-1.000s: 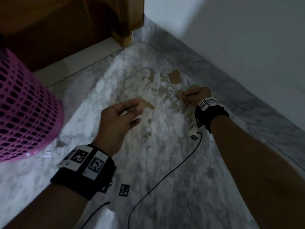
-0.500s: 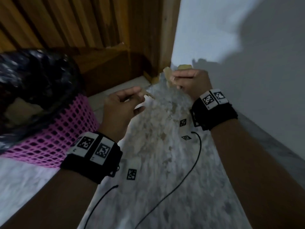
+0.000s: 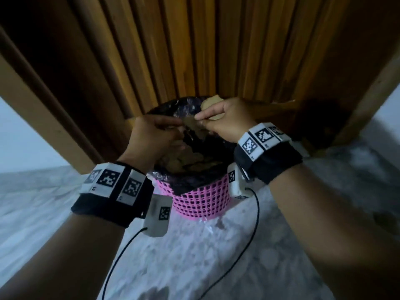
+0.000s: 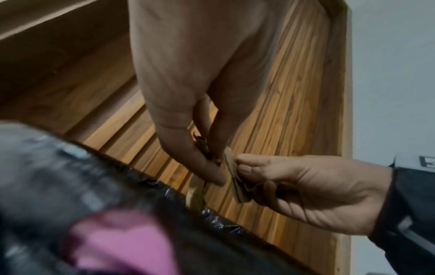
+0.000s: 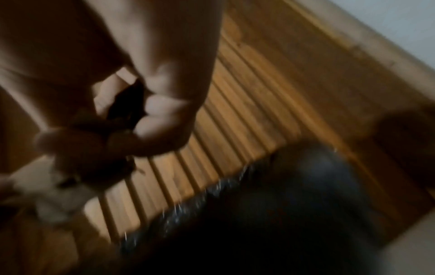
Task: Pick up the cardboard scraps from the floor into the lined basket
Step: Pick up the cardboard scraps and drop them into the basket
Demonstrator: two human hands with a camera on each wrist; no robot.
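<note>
Head view: both hands pinch scraps above the basket (image 3: 201,202), left hand (image 3: 151,137) just beside right hand (image 3: 227,120), fingertips nearly meeting

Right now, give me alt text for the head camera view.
Both hands, left hand and right hand, pinch cardboard scraps over a pink basket lined with a black bag, scraps already inside, against a slatted wooden door.
</note>
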